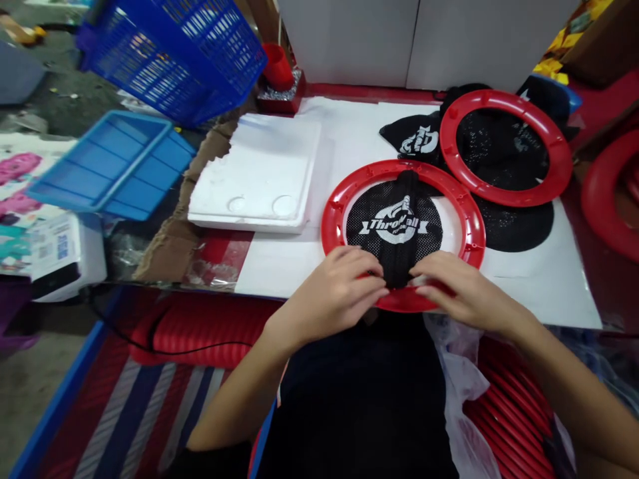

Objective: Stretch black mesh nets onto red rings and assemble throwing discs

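Red ring (pixel 333 216) lies at the bench's (pixel 214 247) near edge, black mesh (pixel 397 256) inside it; its lettering (pixel 394 227) stands upright from that edge, a dark strip (pixel 408 183) running near to far. Left hand (pixel 339 286) pinches the mesh's near end; right hand (pixel 456 286) touches the rim, grip unclear. Blue basket (pixel 174 66) tilts past the far-left corner, contents indistinct.
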Action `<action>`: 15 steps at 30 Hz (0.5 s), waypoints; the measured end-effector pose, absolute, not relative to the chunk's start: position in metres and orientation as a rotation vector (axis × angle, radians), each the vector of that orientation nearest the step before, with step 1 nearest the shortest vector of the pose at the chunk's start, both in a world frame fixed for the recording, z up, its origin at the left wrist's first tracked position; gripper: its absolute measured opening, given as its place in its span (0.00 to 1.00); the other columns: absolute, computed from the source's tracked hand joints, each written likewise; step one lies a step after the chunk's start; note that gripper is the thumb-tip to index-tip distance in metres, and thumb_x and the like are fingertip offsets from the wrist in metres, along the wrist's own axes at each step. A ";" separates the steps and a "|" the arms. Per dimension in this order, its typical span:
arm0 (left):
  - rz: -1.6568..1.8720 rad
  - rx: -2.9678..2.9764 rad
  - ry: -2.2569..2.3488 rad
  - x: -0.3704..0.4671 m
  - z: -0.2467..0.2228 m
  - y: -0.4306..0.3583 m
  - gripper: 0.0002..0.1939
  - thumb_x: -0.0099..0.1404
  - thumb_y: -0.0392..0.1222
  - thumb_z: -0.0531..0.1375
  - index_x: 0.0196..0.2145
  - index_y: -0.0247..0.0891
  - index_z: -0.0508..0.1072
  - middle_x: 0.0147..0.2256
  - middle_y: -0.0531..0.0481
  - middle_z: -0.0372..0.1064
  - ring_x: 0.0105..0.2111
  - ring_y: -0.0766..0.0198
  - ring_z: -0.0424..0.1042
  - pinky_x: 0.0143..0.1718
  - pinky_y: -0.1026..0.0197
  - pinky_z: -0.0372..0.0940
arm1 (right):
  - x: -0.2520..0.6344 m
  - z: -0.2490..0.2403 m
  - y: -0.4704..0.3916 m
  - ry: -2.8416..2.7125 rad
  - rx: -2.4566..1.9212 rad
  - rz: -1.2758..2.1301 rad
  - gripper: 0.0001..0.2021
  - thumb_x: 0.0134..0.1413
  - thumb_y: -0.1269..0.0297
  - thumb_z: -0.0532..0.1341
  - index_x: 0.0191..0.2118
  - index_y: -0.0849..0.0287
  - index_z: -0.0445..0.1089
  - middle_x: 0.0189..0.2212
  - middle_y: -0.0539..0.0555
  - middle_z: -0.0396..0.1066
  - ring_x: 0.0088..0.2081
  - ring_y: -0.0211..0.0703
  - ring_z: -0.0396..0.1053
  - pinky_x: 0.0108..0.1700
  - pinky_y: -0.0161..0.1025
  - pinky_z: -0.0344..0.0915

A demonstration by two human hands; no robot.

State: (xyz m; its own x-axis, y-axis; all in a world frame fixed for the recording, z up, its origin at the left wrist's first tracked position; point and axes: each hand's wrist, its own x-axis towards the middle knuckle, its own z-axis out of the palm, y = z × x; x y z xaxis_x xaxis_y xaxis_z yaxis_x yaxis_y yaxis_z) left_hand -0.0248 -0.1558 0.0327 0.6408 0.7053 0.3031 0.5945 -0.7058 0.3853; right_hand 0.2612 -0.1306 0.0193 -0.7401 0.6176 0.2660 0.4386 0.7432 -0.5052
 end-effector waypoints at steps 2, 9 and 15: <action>0.840 2.445 1.445 -0.027 0.028 -0.147 0.08 0.78 0.40 0.59 0.46 0.39 0.78 0.49 0.42 0.76 0.53 0.51 0.72 0.59 0.42 0.68 | 0.265 0.019 -0.118 -2.451 -0.954 0.555 0.11 0.73 0.66 0.59 0.57 0.55 0.69 0.50 0.60 0.77 0.51 0.52 0.74 0.53 0.51 0.74; 0.674 2.202 1.874 -0.010 0.017 -0.118 0.18 0.76 0.49 0.62 0.53 0.32 0.75 0.59 0.31 0.66 0.58 0.41 0.67 0.60 0.35 0.67 | 0.228 0.037 -0.144 -2.875 -1.172 0.059 0.03 0.68 0.71 0.60 0.42 0.58 0.72 0.40 0.61 0.75 0.39 0.53 0.71 0.30 0.46 0.60; 0.443 2.451 1.151 -0.036 0.014 -0.078 0.12 0.75 0.38 0.61 0.53 0.35 0.77 0.66 0.35 0.62 0.67 0.48 0.63 0.68 0.42 0.63 | 0.202 0.073 -0.183 -2.996 -0.495 0.384 0.03 0.68 0.67 0.61 0.44 0.57 0.72 0.33 0.52 0.73 0.31 0.45 0.66 0.30 0.46 0.58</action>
State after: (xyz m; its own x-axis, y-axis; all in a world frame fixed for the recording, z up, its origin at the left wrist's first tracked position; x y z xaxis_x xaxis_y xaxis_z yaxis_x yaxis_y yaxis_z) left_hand -0.0355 -0.0780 0.0140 0.6118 0.7826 0.1146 0.6577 -0.5839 0.4759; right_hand 0.2023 -0.1826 0.0725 -0.9445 0.3263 0.0389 0.3060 0.9163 -0.2583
